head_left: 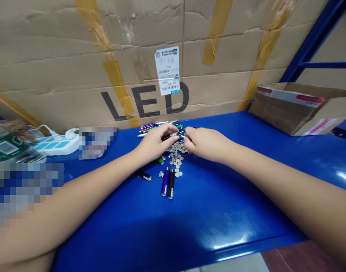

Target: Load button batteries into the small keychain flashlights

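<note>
My left hand (156, 142) is closed around a small dark pen-shaped tube (170, 135), held over a pile of several small silver button cells (177, 155) on the blue shelf (212, 204). My right hand (204, 142) rests beside it with fingers curled at the tube's tip; what it pinches is hidden. Several coloured tubes (158, 125) lie behind the hands. A purple tube (165, 181) and a black tube (171, 184) lie side by side in front of the pile. Another black piece (143, 175) lies to their left.
A big cardboard box marked LED (144, 68) stands at the back. A smaller open carton (299, 107) sits at the right. A white power strip (58, 143) and a bottle (8, 145) are at the left. A blue rack post (311, 41) rises at the right.
</note>
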Demonstrator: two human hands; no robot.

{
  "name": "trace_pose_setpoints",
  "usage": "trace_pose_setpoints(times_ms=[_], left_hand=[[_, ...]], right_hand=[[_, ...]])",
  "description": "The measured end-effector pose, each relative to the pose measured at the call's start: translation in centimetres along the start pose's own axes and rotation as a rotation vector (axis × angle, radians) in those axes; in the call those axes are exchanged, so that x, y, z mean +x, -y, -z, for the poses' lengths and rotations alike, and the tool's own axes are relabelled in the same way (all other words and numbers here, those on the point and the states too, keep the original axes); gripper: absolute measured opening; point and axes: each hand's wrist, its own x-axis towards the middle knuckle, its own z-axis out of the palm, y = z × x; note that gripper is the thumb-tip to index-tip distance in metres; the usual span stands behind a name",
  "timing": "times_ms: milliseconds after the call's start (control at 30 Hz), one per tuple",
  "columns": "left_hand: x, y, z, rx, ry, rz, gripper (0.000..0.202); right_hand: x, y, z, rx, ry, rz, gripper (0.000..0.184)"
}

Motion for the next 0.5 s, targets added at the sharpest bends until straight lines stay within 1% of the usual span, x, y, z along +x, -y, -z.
trace_pose_setpoints(times_ms=[100, 233, 333, 433, 500], left_hand=[[0.4, -0.1, 0.9, 0.098, -0.006, 0.006, 0.019], [0.8, 0.0, 1.9, 0.162, -0.04, 0.051, 0.022], [1.0, 0.5, 2.3, 0.23, -0.037, 0.007, 0.022], [1.4, 1.2, 2.4, 0.309, -0.039, -0.045, 0.022], [1.7, 1.6, 2.4, 0.343, -0.036, -0.038, 0.023]], right_hand=[[0.1, -0.8, 0.3, -0.005, 0.012, 0.024, 0.028], [0.2, -2.0, 0.7, 0.043, -0.014, -0.005, 0.032], [0.4, -2.8, 0.6, 0.104, -0.05, -0.02, 0.032], [1.1, -3.4, 0.1, 0.191, -0.099, -0.02, 0.03], [2.0, -3.8, -0.4, 0.241, -0.14, -0.013, 0.029]])
